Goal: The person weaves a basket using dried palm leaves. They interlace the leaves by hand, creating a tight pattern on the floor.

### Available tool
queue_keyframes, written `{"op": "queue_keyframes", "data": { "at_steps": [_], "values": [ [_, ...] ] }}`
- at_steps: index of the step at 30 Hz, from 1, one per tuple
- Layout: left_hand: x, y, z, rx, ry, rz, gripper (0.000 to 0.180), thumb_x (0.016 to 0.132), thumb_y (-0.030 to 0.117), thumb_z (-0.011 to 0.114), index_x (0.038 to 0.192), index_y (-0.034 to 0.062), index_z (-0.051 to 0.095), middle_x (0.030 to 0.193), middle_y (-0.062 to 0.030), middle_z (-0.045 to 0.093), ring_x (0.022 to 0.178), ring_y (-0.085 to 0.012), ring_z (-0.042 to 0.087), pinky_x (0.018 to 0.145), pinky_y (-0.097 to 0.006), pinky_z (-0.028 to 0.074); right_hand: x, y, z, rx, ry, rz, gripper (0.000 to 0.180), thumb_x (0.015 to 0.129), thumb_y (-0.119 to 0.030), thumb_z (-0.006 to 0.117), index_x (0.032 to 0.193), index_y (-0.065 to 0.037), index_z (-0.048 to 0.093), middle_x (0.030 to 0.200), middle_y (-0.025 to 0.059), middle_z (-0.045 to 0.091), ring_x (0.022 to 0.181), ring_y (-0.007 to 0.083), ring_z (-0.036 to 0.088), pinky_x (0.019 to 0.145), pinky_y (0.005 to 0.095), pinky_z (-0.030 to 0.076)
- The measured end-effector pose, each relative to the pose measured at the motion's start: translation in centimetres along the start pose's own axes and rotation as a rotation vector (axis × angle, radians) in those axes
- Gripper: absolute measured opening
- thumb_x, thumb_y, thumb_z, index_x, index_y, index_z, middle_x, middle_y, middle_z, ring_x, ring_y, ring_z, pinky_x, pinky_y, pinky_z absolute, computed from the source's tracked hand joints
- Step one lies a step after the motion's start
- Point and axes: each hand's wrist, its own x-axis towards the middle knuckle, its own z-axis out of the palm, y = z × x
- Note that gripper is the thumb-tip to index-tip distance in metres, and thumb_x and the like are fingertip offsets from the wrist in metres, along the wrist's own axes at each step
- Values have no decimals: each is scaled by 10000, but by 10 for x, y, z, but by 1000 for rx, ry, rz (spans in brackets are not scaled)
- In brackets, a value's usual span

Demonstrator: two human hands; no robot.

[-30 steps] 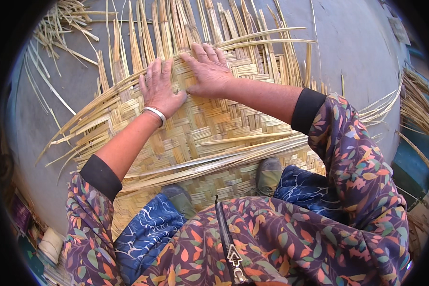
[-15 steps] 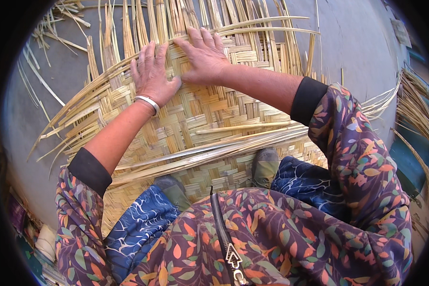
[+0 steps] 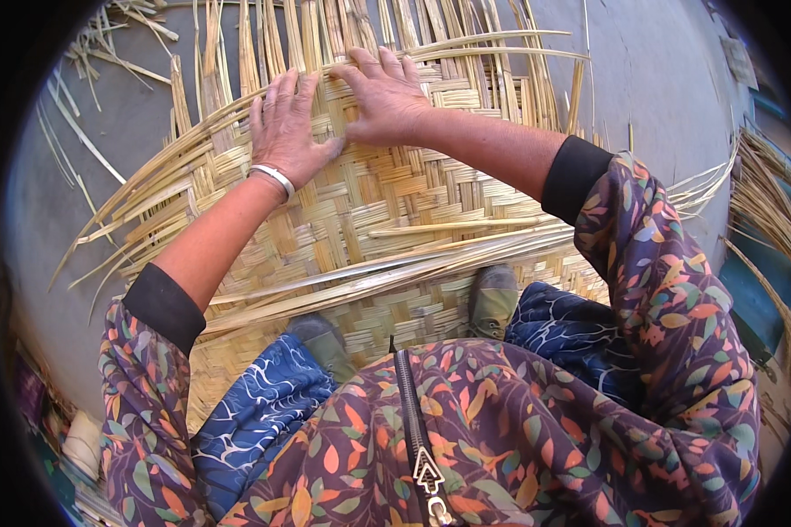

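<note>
Beneath both hands lies a straw-coloured mat [image 3: 373, 189] of flat split reed strips, woven in a diagonal over-under pattern. My left hand [image 3: 290, 132], wearing a pale bangle [image 3: 274, 179] at the wrist, rests flat with its fingers spread on the crosswise strips [image 3: 189, 136] at the mat's far edge. Just to its right, my right hand [image 3: 388, 104] lies with parted fingertips against the same strips. The two thumbs point toward each other. Beyond the fingers, several unwoven lengthwise strips [image 3: 310, 35] stretch away from me. Neither hand grips anything.
A bundle of loose strips [image 3: 413, 262] lies across the mat before my shoes [image 3: 494, 303], which stand on the woven part. Scattered strip scraps [image 3: 119, 35] lie on the grey floor [image 3: 642, 79] at far left. More bundled strips [image 3: 765, 189] are at the right edge.
Both hands have shifted slightly away from me and to the right along the crosswise strips. The fingers stay spread on the weave.
</note>
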Motion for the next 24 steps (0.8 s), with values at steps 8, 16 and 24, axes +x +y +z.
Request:
{"op": "queue_keyframes", "data": {
  "at_steps": [8, 16, 24],
  "values": [
    [2, -5, -15, 165, -178, 98, 944, 649, 588, 697, 1396, 169, 301, 1453, -149, 232, 1361, -297, 190, 1110, -443, 129, -9, 20, 1, -31, 80, -103, 763, 711, -253, 593, 1396, -192, 264, 1465, 160, 193, 1381, 336, 124, 1134, 467, 89],
    [10, -4, -37, 256, -179, 191, 954, 603, 637, 683, 1364, 159, 364, 1353, -151, 360, 1277, -297, 311, 1047, -430, 233, -12, 78, -44, -232, 197, -38, 565, 858, -328, 560, 1348, -127, 361, 1403, 119, 359, 1331, 264, 290, 1105, 407, 212],
    [-1, -9, -29, 202, -65, 231, 896, 687, 643, 615, 1374, 137, 339, 1394, -167, 284, 1321, -316, 222, 1083, -475, 150, 11, 75, -76, -281, -34, 23, 362, 928, -397, 463, 965, -65, 603, 971, 95, 610, 1008, 238, 542, 868, 364, 431]
  ]
}}
